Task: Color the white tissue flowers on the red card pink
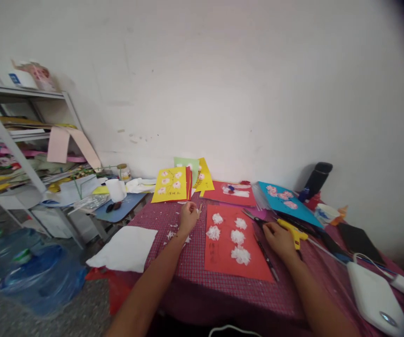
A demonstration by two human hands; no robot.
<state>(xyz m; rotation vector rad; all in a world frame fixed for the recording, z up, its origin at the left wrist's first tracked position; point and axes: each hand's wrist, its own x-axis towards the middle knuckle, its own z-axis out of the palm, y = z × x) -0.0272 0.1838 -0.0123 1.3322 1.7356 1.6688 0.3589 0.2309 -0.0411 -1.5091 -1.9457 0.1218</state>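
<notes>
My left hand (188, 217) is over the back middle of the table, its fingers pinched together. A small pale piece shows at the fingertips, too small to name. White paper scraps (173, 234) lie beneath that wrist. My right hand (279, 238) has its fingers closed at the dark handles of a pair of scissors (249, 214), whose blades point to the back left. Between the hands lies a red sheet (223, 262) with several white crumpled-paper flowers (237, 237) and handwriting. A dark pen (267, 257) rests on its right edge, and a yellow glue gun (293, 230) lies beside my right hand.
A white sheet (128, 248) overhangs the left table edge. Flower cards stand at the back, with a yellow card (170, 185) in front. A blue card (288, 202), black bottle (317, 180), paper cup (326, 214) and white device (377, 295) are right. Water jugs (43, 281) stand on the floor.
</notes>
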